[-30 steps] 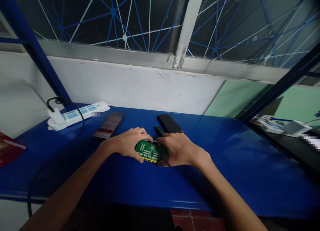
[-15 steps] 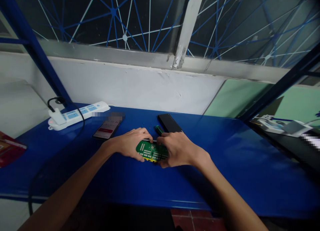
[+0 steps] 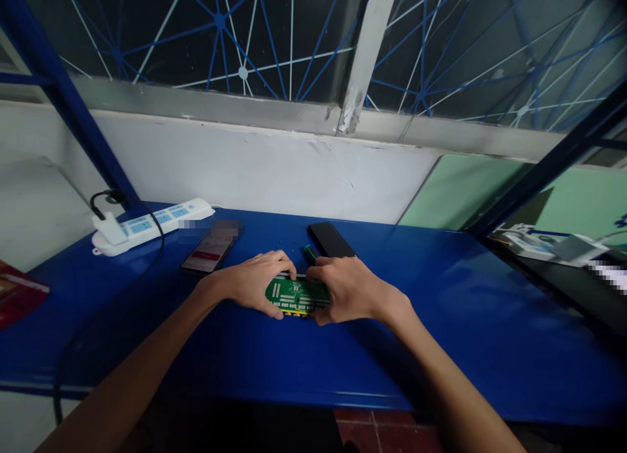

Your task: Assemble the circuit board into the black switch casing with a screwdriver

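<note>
A green circuit board (image 3: 295, 296) with pale pads and a yellow strip under its near edge rests on the blue table (image 3: 470, 322). My left hand (image 3: 252, 281) grips its left end, thumb under the near edge and fingers curled over the far edge. My right hand (image 3: 345, 288) is closed on its right end in the same way. A green-handled screwdriver (image 3: 308, 252) lies just behind my right fingers.
A black slab (image 3: 331, 240) lies behind the screwdriver. A phone (image 3: 208, 254) with a lit screen lies to the left, and a white power strip (image 3: 151, 224) with a black cable sits at the far left. A red box (image 3: 17, 293) is at the left edge.
Both hands and the board have shifted a little away from me and the board lies flatter. The grip has stayed the same.
</note>
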`<state>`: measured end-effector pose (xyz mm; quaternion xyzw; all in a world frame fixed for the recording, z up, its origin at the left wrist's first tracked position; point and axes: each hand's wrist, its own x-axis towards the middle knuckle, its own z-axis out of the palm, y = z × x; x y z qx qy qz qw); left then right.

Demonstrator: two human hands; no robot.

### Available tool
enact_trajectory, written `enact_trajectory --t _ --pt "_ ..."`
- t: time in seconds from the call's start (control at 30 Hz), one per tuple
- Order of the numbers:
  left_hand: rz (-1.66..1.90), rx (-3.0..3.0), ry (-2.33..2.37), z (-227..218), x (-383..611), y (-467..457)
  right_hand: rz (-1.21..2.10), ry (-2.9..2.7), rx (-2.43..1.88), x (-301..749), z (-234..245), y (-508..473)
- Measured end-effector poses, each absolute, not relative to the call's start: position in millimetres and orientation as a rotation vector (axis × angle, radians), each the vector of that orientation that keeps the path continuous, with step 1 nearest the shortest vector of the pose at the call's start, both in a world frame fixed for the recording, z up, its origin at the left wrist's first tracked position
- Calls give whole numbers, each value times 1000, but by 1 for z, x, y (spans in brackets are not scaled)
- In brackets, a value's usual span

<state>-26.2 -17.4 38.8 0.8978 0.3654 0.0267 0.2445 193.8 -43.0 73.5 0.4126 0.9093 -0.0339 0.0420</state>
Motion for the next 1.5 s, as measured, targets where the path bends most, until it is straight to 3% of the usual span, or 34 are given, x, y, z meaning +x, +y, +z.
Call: enact_trajectory --t 0.53,1.17,1.33,1.5 --pt "58 2439 990 38 -26 -18 -63 2799 1311 196 73 -44" --pt "65 2433 999 42 -25 -21 -367 2992 1387 210 68 -24" --pt "102 2421 996 37 -20 -25 -117 2981 1781 219 54 -1" --pt "137 2470 963 33 -13 -27 70 2867 1863 214 35 10"
